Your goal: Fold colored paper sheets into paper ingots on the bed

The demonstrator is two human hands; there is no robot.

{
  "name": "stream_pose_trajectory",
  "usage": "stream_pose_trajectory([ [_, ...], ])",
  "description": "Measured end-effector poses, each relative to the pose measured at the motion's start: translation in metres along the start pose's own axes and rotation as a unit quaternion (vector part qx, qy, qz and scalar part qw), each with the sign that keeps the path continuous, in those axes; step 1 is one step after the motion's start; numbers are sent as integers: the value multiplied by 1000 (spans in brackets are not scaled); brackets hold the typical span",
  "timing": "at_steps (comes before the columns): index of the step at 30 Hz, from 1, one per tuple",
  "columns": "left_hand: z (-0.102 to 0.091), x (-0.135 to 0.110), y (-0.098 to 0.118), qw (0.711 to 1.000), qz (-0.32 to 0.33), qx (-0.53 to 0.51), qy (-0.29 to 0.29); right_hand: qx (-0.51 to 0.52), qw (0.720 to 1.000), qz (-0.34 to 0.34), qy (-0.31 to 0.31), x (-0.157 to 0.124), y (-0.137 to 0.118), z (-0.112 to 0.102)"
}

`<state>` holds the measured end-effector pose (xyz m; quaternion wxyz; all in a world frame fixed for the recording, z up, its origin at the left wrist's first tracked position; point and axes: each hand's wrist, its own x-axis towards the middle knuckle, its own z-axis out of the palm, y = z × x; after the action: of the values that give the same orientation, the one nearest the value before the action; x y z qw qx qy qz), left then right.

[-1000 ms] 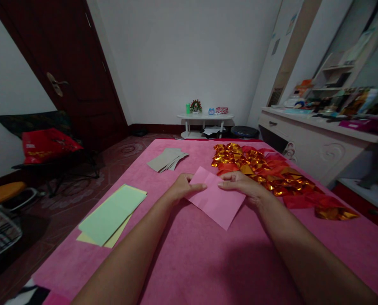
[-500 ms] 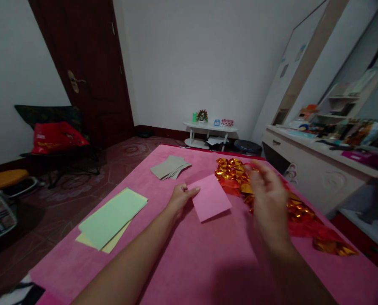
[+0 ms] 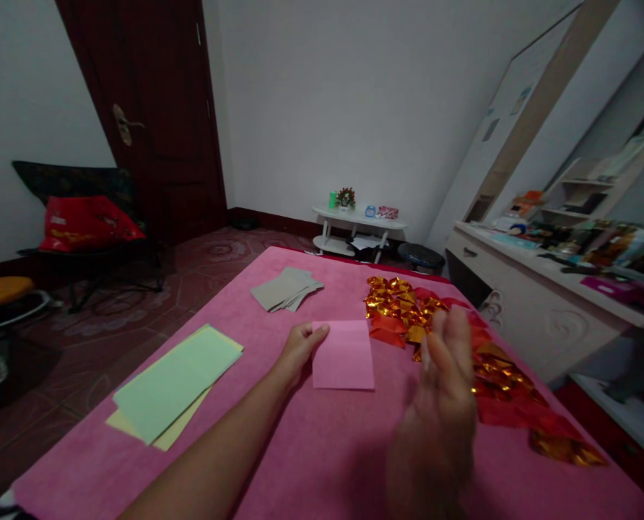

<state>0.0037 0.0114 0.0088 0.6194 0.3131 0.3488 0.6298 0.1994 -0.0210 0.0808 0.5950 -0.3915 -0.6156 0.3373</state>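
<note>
My left hand (image 3: pixel 302 345) pinches the upper left edge of a pink sheet of paper (image 3: pixel 344 361), thumb on top. A crease line runs across the sheet near its far edge. My right hand (image 3: pixel 440 412) is raised to the right of the sheet, blurred by motion. Its fingers stretch upward and nothing shows in them. Behind it lie shiny gold and red folded papers (image 3: pixel 392 295), partly hidden by the hand. Left of my left arm is a stack of green paper sheets (image 3: pixel 178 383), with yellow sheets (image 3: pixel 124 425) showing beneath. Grey paper squares (image 3: pixel 284 287) are fanned out farther back.
The pink cloth-covered table (image 3: pixel 300 462) fills the foreground. To the right stands a white dresser (image 3: pixel 522 278) crowded with small items. A small white stand (image 3: pixel 359 218) is by the far wall. At left are a chair with a red bag (image 3: pixel 92 222) and a dark door (image 3: pixel 154 108).
The pink sheet has turned to lie squarer to me and shifted slightly left, still in my left hand. My right hand has moved down and nearer. The camera view has shifted slightly.
</note>
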Motion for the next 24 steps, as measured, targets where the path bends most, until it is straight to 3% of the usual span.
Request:
stream_pose_trajectory([
  [4, -5, 2, 1, 1000, 15, 26, -4, -18, 997, 34, 67, 7, 23, 23],
  [6, -7, 4, 1, 999, 20, 46, -10, 31, 993, 113, 6, 11, 41, 27],
  [9, -8, 7, 0, 997, 24, 69, -12, 93, 975, 178, -95, 11, 66, 28],
  [12, -9, 10, -3, 996, 31, 84, -5, 135, 954, 236, -128, 3, 85, 32],
  [17, -11, 13, -10, 991, 58, 120, 6, 158, 953, 240, -100, -7, 102, 37],
  [21, -11, 14, -11, 986, 69, 149, 15, 176, 948, 244, -101, -6, 98, 35],
  [24, -8, 13, -7, 989, 57, 133, 37, 179, 955, 228, -66, -5, 91, 31],
])
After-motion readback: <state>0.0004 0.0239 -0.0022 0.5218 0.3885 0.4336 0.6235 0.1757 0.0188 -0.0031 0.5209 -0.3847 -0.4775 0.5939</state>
